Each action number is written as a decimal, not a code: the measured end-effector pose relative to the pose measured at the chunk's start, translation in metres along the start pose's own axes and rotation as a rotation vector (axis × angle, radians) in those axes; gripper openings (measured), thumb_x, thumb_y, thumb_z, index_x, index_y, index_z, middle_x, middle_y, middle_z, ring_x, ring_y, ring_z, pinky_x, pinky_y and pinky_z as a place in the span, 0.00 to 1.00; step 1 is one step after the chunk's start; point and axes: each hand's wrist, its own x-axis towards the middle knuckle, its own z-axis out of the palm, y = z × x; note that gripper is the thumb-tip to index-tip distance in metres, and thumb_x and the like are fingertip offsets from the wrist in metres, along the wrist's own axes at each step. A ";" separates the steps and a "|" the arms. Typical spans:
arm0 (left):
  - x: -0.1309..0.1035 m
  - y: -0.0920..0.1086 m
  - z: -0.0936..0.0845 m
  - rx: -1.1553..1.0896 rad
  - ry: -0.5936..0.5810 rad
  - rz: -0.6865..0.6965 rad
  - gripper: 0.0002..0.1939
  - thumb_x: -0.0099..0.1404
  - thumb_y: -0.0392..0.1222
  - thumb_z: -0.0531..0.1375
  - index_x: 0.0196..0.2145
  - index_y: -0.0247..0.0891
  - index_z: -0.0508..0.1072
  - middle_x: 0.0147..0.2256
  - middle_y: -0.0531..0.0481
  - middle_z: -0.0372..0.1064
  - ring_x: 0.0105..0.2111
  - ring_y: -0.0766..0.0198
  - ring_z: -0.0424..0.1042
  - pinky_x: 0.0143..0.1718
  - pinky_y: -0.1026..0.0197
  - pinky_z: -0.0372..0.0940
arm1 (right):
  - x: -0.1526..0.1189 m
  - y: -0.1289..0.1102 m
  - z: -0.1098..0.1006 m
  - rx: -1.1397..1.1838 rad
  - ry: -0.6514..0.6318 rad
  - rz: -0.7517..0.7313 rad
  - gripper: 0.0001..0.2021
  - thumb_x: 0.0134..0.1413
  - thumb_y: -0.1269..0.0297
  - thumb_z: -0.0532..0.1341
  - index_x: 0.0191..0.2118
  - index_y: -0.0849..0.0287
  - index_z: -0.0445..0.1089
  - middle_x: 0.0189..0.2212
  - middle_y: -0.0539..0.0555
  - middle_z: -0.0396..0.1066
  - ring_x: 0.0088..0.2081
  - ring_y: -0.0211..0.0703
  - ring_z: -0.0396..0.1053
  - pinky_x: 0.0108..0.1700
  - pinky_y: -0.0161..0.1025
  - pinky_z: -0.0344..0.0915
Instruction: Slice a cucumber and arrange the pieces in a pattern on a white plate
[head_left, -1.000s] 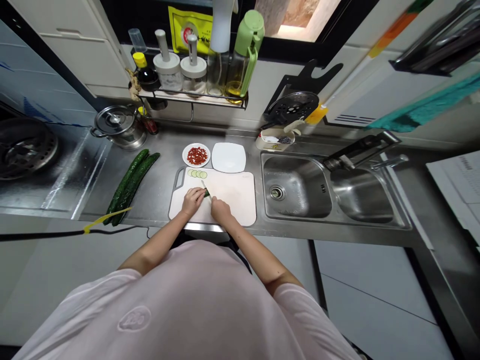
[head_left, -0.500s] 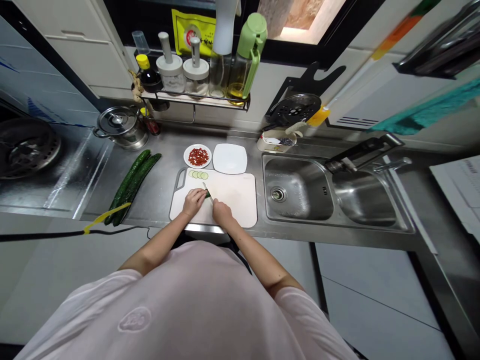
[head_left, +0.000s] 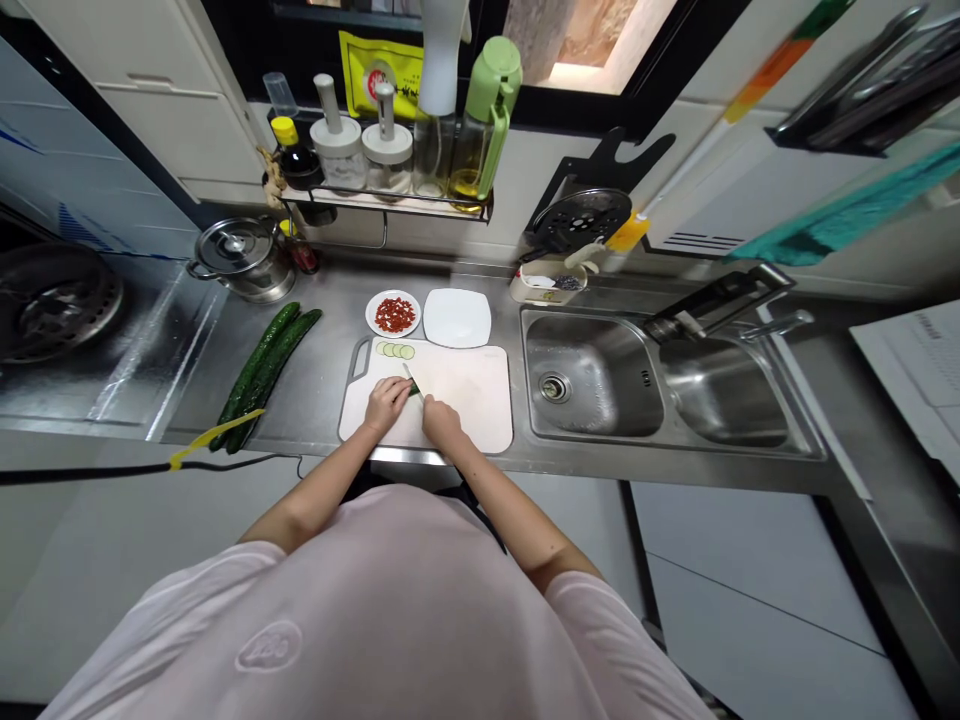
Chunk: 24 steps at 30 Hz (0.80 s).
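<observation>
On the white cutting board (head_left: 472, 400), my left hand (head_left: 387, 402) is closed over a small piece of cucumber (head_left: 413, 388), most of it hidden under the fingers. My right hand (head_left: 442, 422) grips the handle of a knife (head_left: 415, 379), whose blade lies against the cucumber's right end. Several pale cucumber slices (head_left: 395, 350) overlap in a row at the board's upper left. Behind the board stand a round plate of chopped red pieces (head_left: 394, 315) and a bare white square plate (head_left: 457, 318).
Whole cucumbers (head_left: 266, 372) lie to the left, near a lidded steel pot (head_left: 241, 258). A double sink (head_left: 596, 375) is on the right. Bottles and jars stand on a wall rack (head_left: 390, 200). A yellow strap (head_left: 217, 436) hangs by the counter's front edge.
The view has shifted slightly. Both hands, the knife and the cucumber piece keep nearly the same places on the board.
</observation>
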 end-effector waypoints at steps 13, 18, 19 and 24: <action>0.000 -0.002 0.002 -0.008 0.009 -0.003 0.11 0.66 0.40 0.52 0.43 0.41 0.72 0.40 0.46 0.70 0.41 0.61 0.68 0.45 0.55 0.64 | -0.005 -0.001 0.004 0.028 -0.035 0.041 0.12 0.56 0.78 0.48 0.44 0.63 0.59 0.37 0.61 0.71 0.40 0.46 0.71 0.39 0.38 0.63; -0.001 -0.001 0.000 -0.003 0.000 0.001 0.12 0.66 0.40 0.52 0.43 0.41 0.72 0.40 0.46 0.70 0.41 0.62 0.68 0.44 0.55 0.64 | 0.009 -0.010 -0.005 0.028 0.008 0.014 0.11 0.57 0.77 0.47 0.45 0.63 0.58 0.37 0.61 0.71 0.40 0.45 0.71 0.38 0.37 0.64; -0.001 -0.001 0.000 -0.004 0.000 0.002 0.12 0.66 0.40 0.52 0.43 0.41 0.72 0.40 0.46 0.70 0.41 0.62 0.68 0.44 0.56 0.64 | 0.010 -0.011 -0.006 0.027 0.006 0.013 0.11 0.57 0.77 0.47 0.45 0.63 0.57 0.37 0.61 0.71 0.40 0.45 0.71 0.38 0.37 0.64; -0.001 -0.001 0.000 -0.006 0.003 0.002 0.11 0.66 0.40 0.52 0.43 0.41 0.72 0.39 0.47 0.70 0.41 0.62 0.68 0.44 0.56 0.64 | 0.000 -0.004 0.000 0.008 -0.018 0.035 0.11 0.58 0.77 0.48 0.45 0.63 0.58 0.38 0.61 0.71 0.40 0.45 0.71 0.39 0.37 0.63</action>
